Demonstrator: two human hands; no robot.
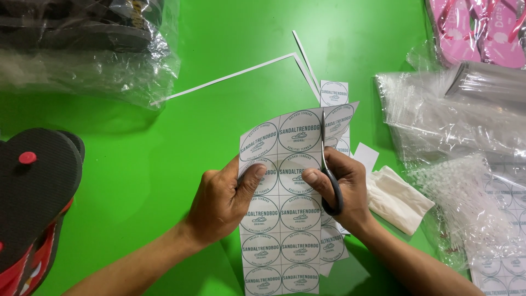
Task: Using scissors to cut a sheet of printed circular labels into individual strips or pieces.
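Two hands meet over a sheet of round labels point(282, 219) in the middle of the green table point(181, 137), and we start with what lies nearest to us. Our left hand point(222, 200) pinches the left edge of the sheet, thumb pressed on top of it and fingers curled beneath. Our right hand point(339, 189) is closed around the black handle of a pair of scissors point(329, 170), with the blades pointing away from us and running up a line between two columns of labels. The strip to the right of the blades point(339, 123) has parted from the rest of the sheet at its top and tilts slightly aside.

Just to the right of that hand lies a folded white cloth point(397, 200), and beside it a heap of clear plastic bags point(438, 126) that spreads to the table's right edge. More label sheets point(504, 263) show under the plastic at the lower right. At the left edge rests a black sandal sole with a red stud point(35, 175).

Farther out, just past the sheet, sits a single cut label point(333, 93). Thin white paper trimmings point(235, 74) lie beyond it. At the far left a plastic bag holds dark sandals point(82, 33), and pink sandals point(476, 27) lie at the far right corner.
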